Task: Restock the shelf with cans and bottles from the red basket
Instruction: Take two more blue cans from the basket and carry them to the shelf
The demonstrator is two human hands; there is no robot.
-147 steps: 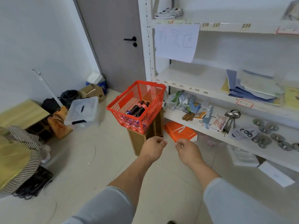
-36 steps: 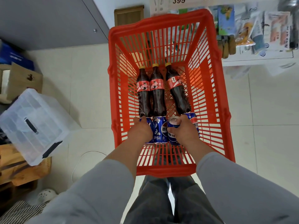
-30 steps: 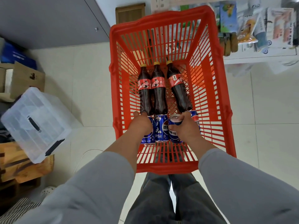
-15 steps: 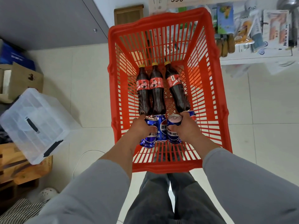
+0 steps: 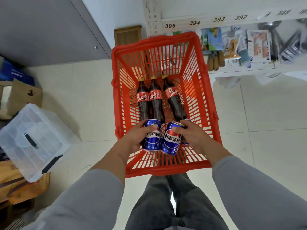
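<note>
Glossy metal cans (image 5: 152, 138) in both hands. Ahead of them: shiny plastic bottles (image 5: 156, 103), slatted red plastic basket (image 5: 214, 113). Floor (image 5: 265, 113) is smooth tile.

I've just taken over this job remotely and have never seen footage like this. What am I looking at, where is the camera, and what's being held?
There is no machine here: a person works with bare hands, and the single camera sits on their head, looking down past grey sleeves and their legs. Below them is the red basket, above a tiled floor. Inside it lie three dark cola bottles side by side, caps pointing away. The left hand has a grip on one blue can; the right hand holds a second blue can, with another can partly hidden behind it. Beyond the basket is the shelf, its edge numbered, with packets on a lower level.
</note>
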